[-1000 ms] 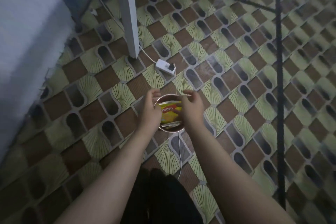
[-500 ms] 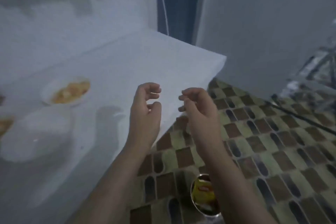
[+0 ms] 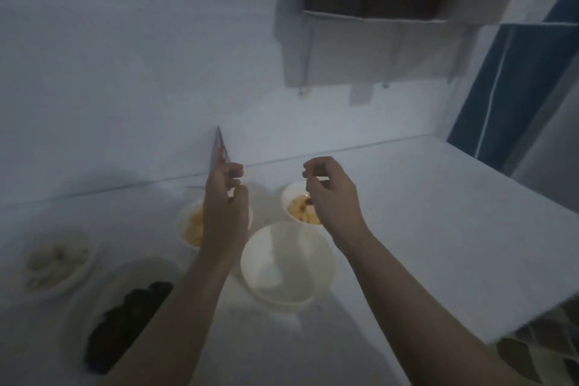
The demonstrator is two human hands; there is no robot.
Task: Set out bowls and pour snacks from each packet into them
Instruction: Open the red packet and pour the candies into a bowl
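Hands lifted from floor tin to table (image 3: 438, 229). Left to right: filled bowls (image 3: 58, 263), left hand (image 3: 225, 197) loosely curled, empty; packet (image 3: 219, 147) against wall; empty bowl (image 3: 286, 263); right hand (image 3: 329, 188) likewise. One pour probably remains.

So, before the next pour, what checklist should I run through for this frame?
1. Empty white bowl upright on the white table: ok.
2. Next packet in hands: not ok; right hand holds nothing.
3. Left hand free: cannot tell; a thin reddish packet stands behind it.
4. Two orange-snack bowls filled: ok.
5. Pale-snack bowl filled: ok.
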